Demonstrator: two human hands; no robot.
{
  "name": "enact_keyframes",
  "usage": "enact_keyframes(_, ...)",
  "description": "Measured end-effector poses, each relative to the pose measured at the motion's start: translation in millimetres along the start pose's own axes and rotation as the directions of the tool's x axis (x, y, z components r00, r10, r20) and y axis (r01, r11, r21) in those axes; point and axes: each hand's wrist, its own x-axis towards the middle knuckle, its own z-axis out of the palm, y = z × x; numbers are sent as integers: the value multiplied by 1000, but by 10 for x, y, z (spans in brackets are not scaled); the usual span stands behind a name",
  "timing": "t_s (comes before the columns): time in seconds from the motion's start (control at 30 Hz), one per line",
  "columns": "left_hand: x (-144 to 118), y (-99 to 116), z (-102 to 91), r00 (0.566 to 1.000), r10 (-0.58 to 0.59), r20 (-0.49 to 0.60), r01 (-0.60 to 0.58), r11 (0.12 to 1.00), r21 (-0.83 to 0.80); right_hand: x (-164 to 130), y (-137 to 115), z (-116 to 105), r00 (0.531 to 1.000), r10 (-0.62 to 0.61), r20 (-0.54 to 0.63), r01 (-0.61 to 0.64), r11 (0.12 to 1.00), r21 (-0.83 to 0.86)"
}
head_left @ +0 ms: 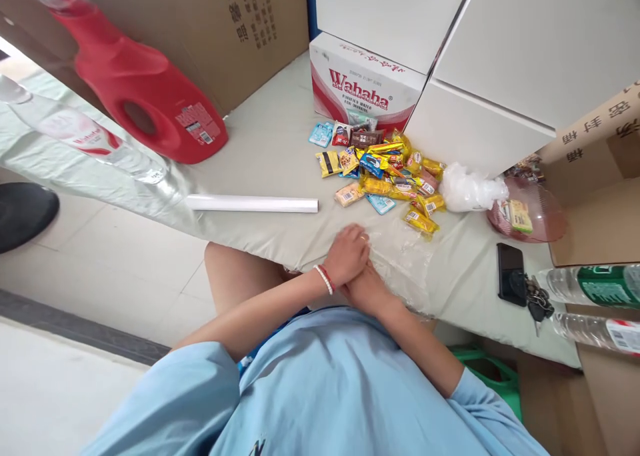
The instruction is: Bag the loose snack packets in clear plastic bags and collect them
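Note:
My left hand (349, 255) rests on top of my right hand (366, 284) at the table's front edge, with its fingers folded over it. White beads and a red string circle the left wrist. The fingers of the right hand are mostly hidden under the left. Beside both hands lies a crumpled clear plastic bag (405, 266). Just beyond is a pile of small wrapped snacks (377, 185), many of them in yellow wrappers. To the left of the snacks lies a white tube (253, 204).
A Wahaba-style water carton marked Wahaha (367, 86) stands behind the snacks. At left are a red jug (165, 103) and a clear bottle (90, 136). Rightward are a white plastic bag (470, 188), a pink bowl (550, 216), a phone (511, 274), keys (539, 301) and bottles (600, 286).

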Motion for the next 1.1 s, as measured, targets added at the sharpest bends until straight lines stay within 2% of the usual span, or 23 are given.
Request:
enact_keyframes(0.1, 46, -285, 62, 987, -144, -64, 147, 988, 40, -95, -85, 24, 999, -23, 29, 23, 1000, 11)
enact_keyframes(0.2, -68, -461, 53, 992, -112, -56, 117, 988, 99, -248, -215, -27, 993, -97, 75, 89, 991, 99)
enact_keyframes(0.3, -250, -470, 52, 997, -67, -43, 73, 984, 164, -276, -171, -337, 973, -209, 95, 172, 937, 303)
enact_keyframes(0.33, -299, -452, 54, 997, -66, -36, 71, 981, 178, -213, -83, -497, 980, -190, 55, 161, 928, 335)
enact_keyframes(0.4, -359, -416, 57, 997, -79, -23, 82, 977, 197, 51, 202, -838, 993, -5, -121, 38, 962, 271)
enact_keyframes(0.47, -373, -396, 58, 995, -95, -18, 97, 974, 206, 466, 581, -1119, 931, 165, -325, -137, 985, 108)
enact_keyframes(0.53, -363, -395, 57, 995, -103, -17, 104, 972, 209, 943, 959, -1275, 846, 272, -459, -313, 950, -13)
enact_keyframes(0.57, -356, -400, 57, 995, -103, -17, 104, 972, 209, 1170, 1119, -1308, 823, 305, -479, -374, 926, -53)
enact_keyframes(0.6, -351, -406, 56, 995, -102, -19, 104, 972, 209, 1373, 1250, -1322, 821, 319, -474, -405, 910, -89)
enact_keyframes(0.67, -349, -418, 57, 994, -104, -25, 106, 973, 206, 1669, 1417, -1331, 842, 316, -438, -410, 902, -138)
enact_keyframes(0.73, -354, -426, 60, 994, -102, -33, 107, 974, 202, 1786, 1476, -1371, 851, 287, -439, -383, 912, -145)
enact_keyframes(0.77, -358, -429, 62, 994, -102, -37, 107, 974, 198, 1776, 1474, -1410, 841, 271, -468, -369, 920, -130)
enact_keyframes(0.87, -365, -431, 68, 994, -101, -47, 108, 977, 182, 1514, 1396, -1541, 807, 249, -536, -296, 955, -1)
enact_keyframes(0.9, -366, -432, 69, 994, -101, -50, 108, 979, 175, 1369, 1354, -1561, 822, 265, -503, -260, 962, 82)
enact_keyframes(0.93, -366, -432, 68, 994, -101, -51, 108, 980, 167, 1207, 1306, -1556, 861, 287, -420, -231, 956, 180)
enact_keyframes(1.0, -367, -435, 64, 994, -99, -50, 105, 983, 152, 867, 1199, -1462, 944, 301, -134, -236, 902, 361)
enact_keyframes(1.07, -369, -436, 57, 994, -99, -47, 105, 984, 141, 558, 1086, -1279, 957, 256, 133, -289, 852, 437)
enact_keyframes(1.1, -369, -436, 53, 994, -100, -46, 105, 985, 137, 430, 1029, -1173, 951, 232, 204, -301, 848, 436)
